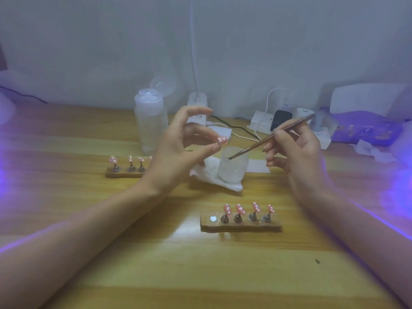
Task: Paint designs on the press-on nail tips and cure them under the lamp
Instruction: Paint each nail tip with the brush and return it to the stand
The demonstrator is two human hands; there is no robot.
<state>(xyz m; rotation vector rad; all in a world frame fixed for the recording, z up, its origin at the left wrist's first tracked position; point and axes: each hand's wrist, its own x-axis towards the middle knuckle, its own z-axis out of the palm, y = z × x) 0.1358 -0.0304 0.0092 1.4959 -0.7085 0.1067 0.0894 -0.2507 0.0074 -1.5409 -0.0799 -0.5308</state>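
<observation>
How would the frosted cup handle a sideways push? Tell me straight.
The frosted cup looks small and light, so it would probably slide or tip easily. It stands partly on a crumpled tissue, likely an unsteady footing.

Before you stands a wooden table (138, 270) with a glossy, yellowish top, set against a plain white wall (278, 41). A white cable (193, 54) runs down the wall to the table's far edge. Violet light (399, 192) falls on both sides of the table, stronger at your right.
</observation>
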